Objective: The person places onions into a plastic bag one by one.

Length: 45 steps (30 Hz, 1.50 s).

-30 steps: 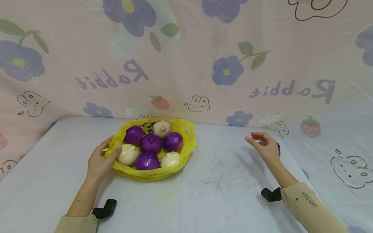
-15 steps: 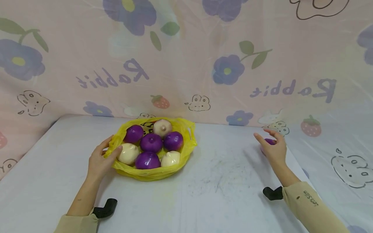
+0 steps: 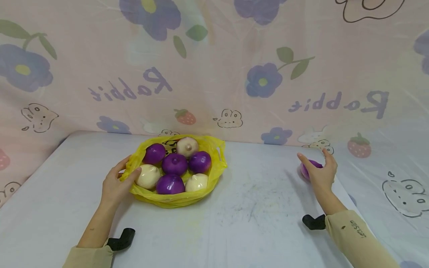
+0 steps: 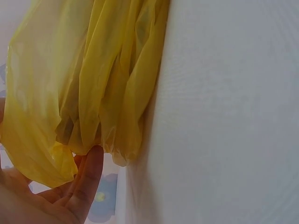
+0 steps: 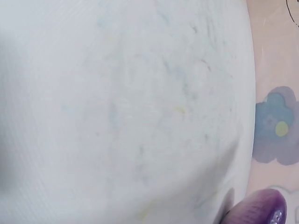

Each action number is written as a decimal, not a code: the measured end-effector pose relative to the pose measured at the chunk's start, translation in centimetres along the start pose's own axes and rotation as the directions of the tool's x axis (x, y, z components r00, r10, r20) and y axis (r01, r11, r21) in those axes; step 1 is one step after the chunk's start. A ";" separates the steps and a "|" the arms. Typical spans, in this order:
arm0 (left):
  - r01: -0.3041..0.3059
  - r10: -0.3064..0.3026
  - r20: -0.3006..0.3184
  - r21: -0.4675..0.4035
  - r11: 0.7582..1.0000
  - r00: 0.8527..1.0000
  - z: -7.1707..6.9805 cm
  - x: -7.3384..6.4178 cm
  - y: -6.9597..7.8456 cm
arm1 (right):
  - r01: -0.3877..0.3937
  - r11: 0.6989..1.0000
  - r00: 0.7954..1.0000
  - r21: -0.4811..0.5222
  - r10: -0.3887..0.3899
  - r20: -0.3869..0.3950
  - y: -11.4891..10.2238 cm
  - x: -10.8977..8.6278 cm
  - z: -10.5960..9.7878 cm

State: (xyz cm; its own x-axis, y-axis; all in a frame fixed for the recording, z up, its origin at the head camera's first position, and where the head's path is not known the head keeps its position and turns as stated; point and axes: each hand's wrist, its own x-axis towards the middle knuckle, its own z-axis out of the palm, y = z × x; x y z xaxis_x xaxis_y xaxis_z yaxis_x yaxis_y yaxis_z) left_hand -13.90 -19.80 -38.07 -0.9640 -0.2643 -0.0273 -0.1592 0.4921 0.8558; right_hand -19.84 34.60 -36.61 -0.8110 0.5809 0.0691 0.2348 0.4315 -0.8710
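Observation:
A yellow plastic bag (image 3: 154, 199) with its mouth spread wide lies on the table and holds several glossy purple onions (image 3: 174, 164) and white onions (image 3: 148, 176). My left hand (image 3: 115, 184) grips its left rim, thumb over the inside edge and fingers outside. In the left wrist view, folds of the bag hang between the thumb and fingers (image 4: 88, 182). At the table's right side, my right hand (image 3: 323, 175) has thumb and index finger spread apart around a single purple onion (image 3: 313, 169), which the hand partly hides. That onion also shows at the lower edge of the right wrist view.
The white table (image 3: 254, 230) has dark smudges right of the bag. A patterned cloth backdrop (image 3: 214, 74) rises behind it and covers the right side. The table's right edge runs close beside my right hand.
My right hand has moved rightward and its fingers have spread, so more of the lone purple onion shows. My left hand keeps its grip on the bag.

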 end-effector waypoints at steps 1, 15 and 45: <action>-0.001 0.001 -0.002 0.003 1.000 1.000 0.0 0.0 0.0 | -0.010 1.000 1.000 -0.003 0.010 0.001 0.1 0.1 0.0; 0.009 -0.010 0.016 0.006 1.000 1.000 0.0 0.1 -0.2 | -0.113 0.993 0.990 -0.029 0.115 0.078 2.1 1.2 -0.9; 0.045 -0.044 0.025 -0.021 0.999 0.999 0.0 0.0 0.1 | -0.086 0.996 0.991 -0.014 0.087 0.104 0.4 1.2 0.1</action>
State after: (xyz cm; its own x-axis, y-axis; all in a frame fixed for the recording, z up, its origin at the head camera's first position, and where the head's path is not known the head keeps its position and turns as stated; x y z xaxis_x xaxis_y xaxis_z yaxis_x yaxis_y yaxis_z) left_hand -13.88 -19.73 -38.05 -0.9611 -0.2649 -0.0782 -0.1978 0.4625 0.8643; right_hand -20.79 35.36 -36.89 -0.8391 0.5408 -0.0579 0.3111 0.3899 -0.8667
